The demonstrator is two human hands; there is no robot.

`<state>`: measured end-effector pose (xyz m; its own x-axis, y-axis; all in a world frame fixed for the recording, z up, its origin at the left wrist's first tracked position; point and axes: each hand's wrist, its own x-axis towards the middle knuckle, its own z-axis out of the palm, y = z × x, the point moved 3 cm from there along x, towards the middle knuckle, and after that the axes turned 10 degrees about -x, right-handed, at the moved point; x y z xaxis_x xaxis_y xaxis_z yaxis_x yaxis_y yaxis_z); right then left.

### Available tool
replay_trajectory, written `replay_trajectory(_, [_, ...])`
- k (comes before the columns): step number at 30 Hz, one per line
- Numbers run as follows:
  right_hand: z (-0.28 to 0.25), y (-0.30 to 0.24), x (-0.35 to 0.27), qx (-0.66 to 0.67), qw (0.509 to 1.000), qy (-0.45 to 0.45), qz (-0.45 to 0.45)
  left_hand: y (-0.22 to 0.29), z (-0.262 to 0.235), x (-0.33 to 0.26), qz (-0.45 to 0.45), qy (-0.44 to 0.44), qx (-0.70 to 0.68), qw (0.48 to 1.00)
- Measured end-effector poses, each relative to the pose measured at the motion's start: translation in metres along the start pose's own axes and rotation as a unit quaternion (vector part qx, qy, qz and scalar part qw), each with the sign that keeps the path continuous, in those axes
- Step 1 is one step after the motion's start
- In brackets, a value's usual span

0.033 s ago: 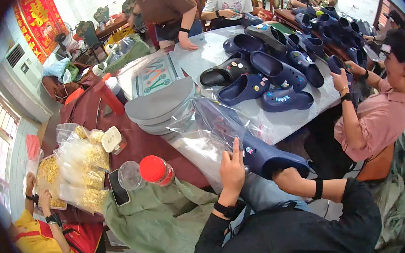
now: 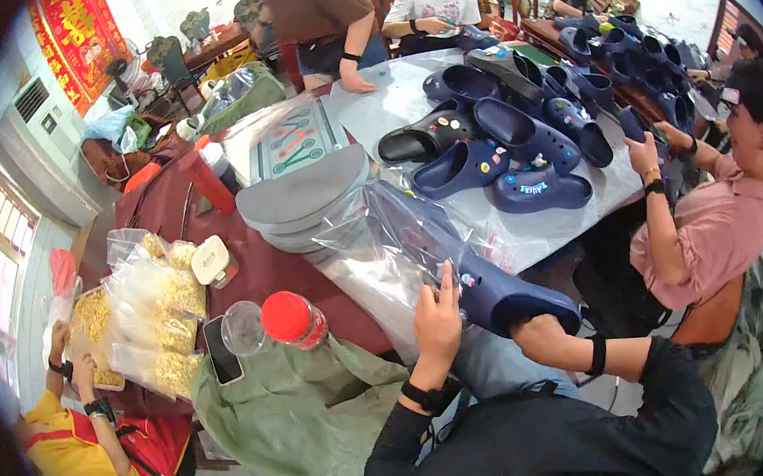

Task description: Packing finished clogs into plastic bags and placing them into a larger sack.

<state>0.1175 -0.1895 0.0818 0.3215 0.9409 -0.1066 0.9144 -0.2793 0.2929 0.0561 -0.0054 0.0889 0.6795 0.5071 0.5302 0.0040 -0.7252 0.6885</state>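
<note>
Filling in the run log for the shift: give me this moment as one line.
left hand: on clear bag | right hand: inside navy clog, hidden | clog: partly in bag | table: red-capped jar nearby

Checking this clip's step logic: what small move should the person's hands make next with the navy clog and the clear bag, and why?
Probably slide the clog deeper into the clear bag: the left hand grips the bag at the shoe, the right hand is inside its heel end.

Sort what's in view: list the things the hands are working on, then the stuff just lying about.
In hand:
left hand
right hand
navy clog
clear plastic bag

Lying about:
red-capped jar
phone
bags of yellow bits
grey sheets
pile of clogs
</note>
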Motion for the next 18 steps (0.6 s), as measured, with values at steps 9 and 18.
replay_trajectory(9, [-0.018,0.008,0.037,0.021,0.999,-0.031,-0.026,0.012,-0.002,0.018,0.002,0.022,0.105,0.994])
replay_trajectory(18, [-0.009,0.001,0.06,0.042,0.999,0.006,-0.032,0.016,-0.004,0.016,0.071,0.022,0.149,0.986])
